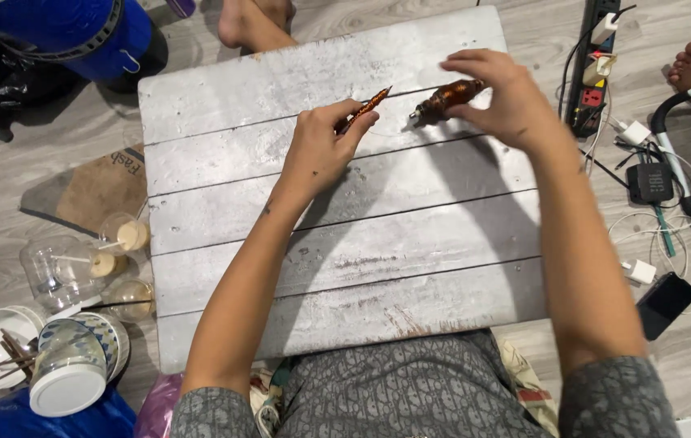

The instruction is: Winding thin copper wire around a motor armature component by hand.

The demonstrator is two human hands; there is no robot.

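Fingers of the left hand pinch closed around a thin, pointed copper-brown piece, its tip angled up toward the right. The right hand curls over a fatter, glossy brown bulb-shaped piece with a dark narrow end, gripping it from above. Both pieces hover just over the far part of a whitewashed plank board, close together but apart. Counted: two brown pieces, one per hand. Left of the board stand three clear cups and stacked bowls.
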